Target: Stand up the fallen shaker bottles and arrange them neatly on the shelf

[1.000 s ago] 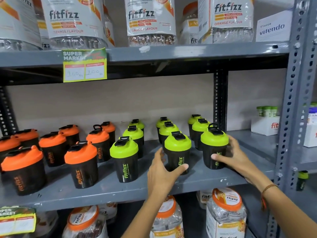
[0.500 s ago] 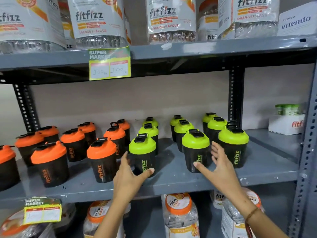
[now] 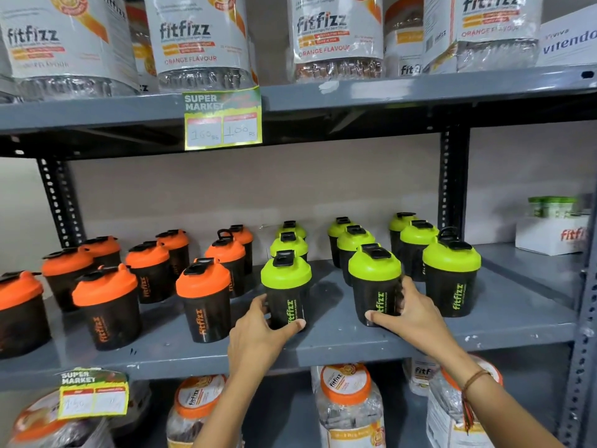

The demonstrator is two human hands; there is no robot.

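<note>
Black shaker bottles stand upright in rows on the grey middle shelf (image 3: 323,345): several with orange lids on the left, several with green lids on the right. My left hand (image 3: 258,331) wraps around the base of the front green-lid shaker (image 3: 286,289) in the left green row. My right hand (image 3: 410,310) grips the front green-lid shaker (image 3: 374,282) of the middle green row from its right side. Another front green-lid shaker (image 3: 450,273) stands just right of that hand. The nearest orange-lid shaker (image 3: 205,299) stands left of my left hand.
Big fitfizz jars (image 3: 197,40) fill the shelf above, with a price tag (image 3: 223,119) on its edge. More jars (image 3: 347,405) sit on the shelf below. A white fitfizz box (image 3: 549,234) stands at the far right. A grey upright post (image 3: 586,318) bounds the right side.
Both hands shifted left along the front row: the left from the middle green shaker to the left one, the right from the rightmost to the middle one. Both now grip.
</note>
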